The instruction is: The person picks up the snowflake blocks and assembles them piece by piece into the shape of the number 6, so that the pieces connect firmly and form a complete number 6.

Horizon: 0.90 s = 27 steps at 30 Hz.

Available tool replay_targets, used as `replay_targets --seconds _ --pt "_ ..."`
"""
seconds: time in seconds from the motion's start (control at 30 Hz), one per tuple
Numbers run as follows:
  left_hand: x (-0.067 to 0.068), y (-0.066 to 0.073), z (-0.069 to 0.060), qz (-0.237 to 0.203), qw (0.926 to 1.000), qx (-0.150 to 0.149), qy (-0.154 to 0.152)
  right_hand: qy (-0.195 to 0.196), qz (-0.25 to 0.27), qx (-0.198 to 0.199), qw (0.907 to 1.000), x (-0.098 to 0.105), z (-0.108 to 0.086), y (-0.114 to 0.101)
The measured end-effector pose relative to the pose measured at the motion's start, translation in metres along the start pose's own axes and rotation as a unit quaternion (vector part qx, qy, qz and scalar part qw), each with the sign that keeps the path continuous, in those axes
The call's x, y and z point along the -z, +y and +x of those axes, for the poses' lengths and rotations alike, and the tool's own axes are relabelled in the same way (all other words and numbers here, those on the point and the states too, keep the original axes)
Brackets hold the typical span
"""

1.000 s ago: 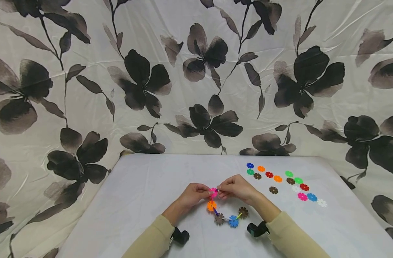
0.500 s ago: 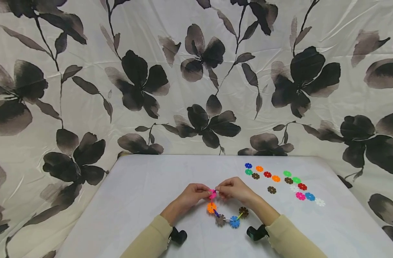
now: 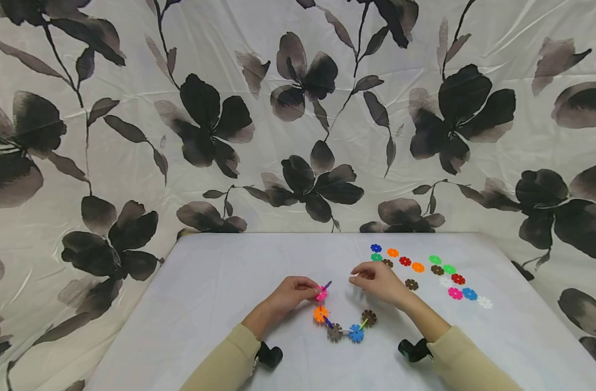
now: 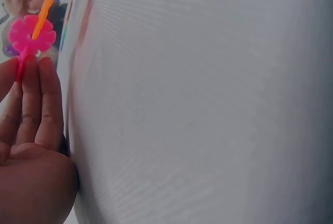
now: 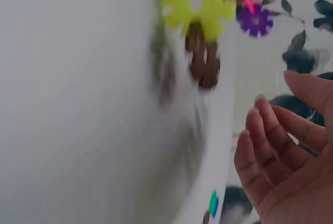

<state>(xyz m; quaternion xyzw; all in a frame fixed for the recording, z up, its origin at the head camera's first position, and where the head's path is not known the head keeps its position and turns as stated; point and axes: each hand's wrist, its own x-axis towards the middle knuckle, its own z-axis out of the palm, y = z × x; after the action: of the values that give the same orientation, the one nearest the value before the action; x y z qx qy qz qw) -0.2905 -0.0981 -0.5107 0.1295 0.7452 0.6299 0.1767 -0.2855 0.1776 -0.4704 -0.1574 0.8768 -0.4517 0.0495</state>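
My left hand [image 3: 292, 297] pinches the upper left end of a curved chain of slotted flower-shaped plastic discs, at the pink disc [image 3: 321, 294]. A purple disc [image 3: 327, 285] sticks out edge-on from the pink one; it also shows as a purple disc [image 5: 256, 21] in the right wrist view. Below hang an orange disc [image 3: 320, 314], a grey-brown disc [image 3: 334, 333], a blue disc [image 3: 356, 333] and, at the far end, a brown disc [image 3: 369, 317]. Apart from the chain, to its right, my right hand [image 3: 382, 283] hovers with loosely bent fingers, holding nothing.
Several loose discs lie on the white table [image 3: 220, 277] at the back right, among them a red disc [image 3: 405, 261], a loose brown disc [image 3: 412, 284] and a loose pink disc [image 3: 455, 293]. A flower-printed cloth [image 3: 317, 108] hangs behind the table.
My right hand has let go of the purple disc and moved right, towards the loose discs. The left hand stays at the pink disc, and the chain has barely moved.
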Motion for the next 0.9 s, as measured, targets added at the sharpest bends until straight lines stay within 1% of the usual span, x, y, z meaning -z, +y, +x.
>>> replay_targets --seconds 0.07,0.13,0.27,0.43,0.57,0.67,0.8,0.9 --pt "0.0 0.0 0.0 0.001 1.0 0.003 0.003 0.026 -0.047 0.008 0.9985 0.011 -0.006 0.005" --pt "0.0 0.0 -0.001 0.006 1.0 0.003 0.005 0.044 -0.084 0.01 0.9954 0.023 -0.013 0.012" --pt "0.0 0.001 -0.001 0.011 0.9999 0.003 0.004 0.064 -0.123 0.003 0.9903 0.045 -0.026 0.026" --pt "0.001 0.0 0.001 0.006 1.0 0.003 0.001 0.072 -0.163 -0.006 0.984 0.067 -0.038 0.046" --pt "0.002 0.001 0.001 0.008 1.0 0.002 0.0 0.07 -0.175 -0.016 0.9819 0.079 -0.042 0.063" --pt "0.002 0.001 0.001 0.013 0.9999 0.001 0.0 0.058 -0.176 -0.017 0.9826 0.084 -0.044 0.073" --pt "0.002 0.0 0.001 0.011 0.9999 0.001 0.0 0.038 -0.163 -0.032 0.9853 0.086 -0.045 0.078" --pt "0.002 -0.001 0.002 0.007 1.0 0.0 -0.001 0.03 -0.152 -0.044 0.9869 0.087 -0.045 0.079"
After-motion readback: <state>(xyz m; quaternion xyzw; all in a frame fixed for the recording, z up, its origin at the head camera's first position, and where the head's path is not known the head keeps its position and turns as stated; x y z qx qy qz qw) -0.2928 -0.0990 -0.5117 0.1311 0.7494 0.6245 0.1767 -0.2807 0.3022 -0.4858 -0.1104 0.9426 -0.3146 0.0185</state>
